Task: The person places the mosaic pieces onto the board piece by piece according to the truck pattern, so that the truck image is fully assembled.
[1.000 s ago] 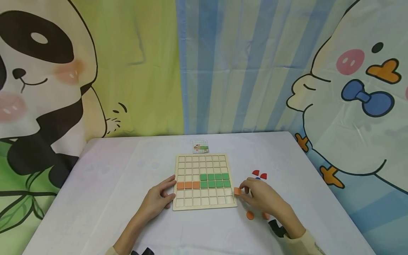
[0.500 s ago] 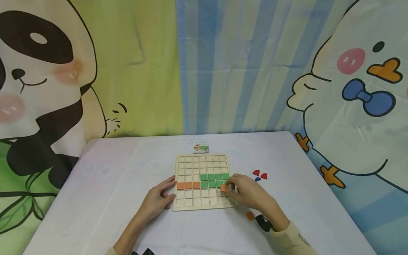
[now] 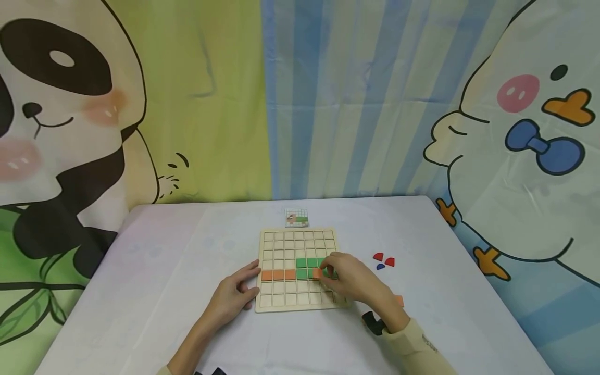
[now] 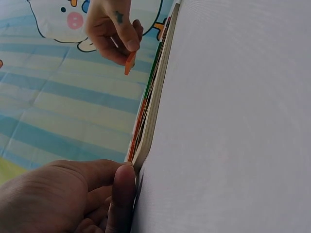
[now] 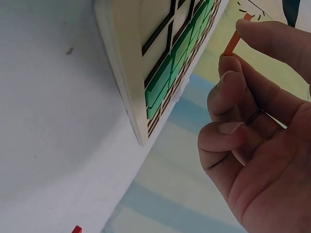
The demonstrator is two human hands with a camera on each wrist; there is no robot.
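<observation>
Board (image 3: 302,287) in high and close views

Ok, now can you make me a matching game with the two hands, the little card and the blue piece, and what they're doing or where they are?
Column one
1. left hand
2. right hand
3. little card
4. blue piece

Column two
A. lying just past the far edge of the board
B. touching the board's left edge
C. lying near two red pieces
D. pinching an orange square

Right pairs: 1-B, 2-D, 3-A, 4-C
</observation>
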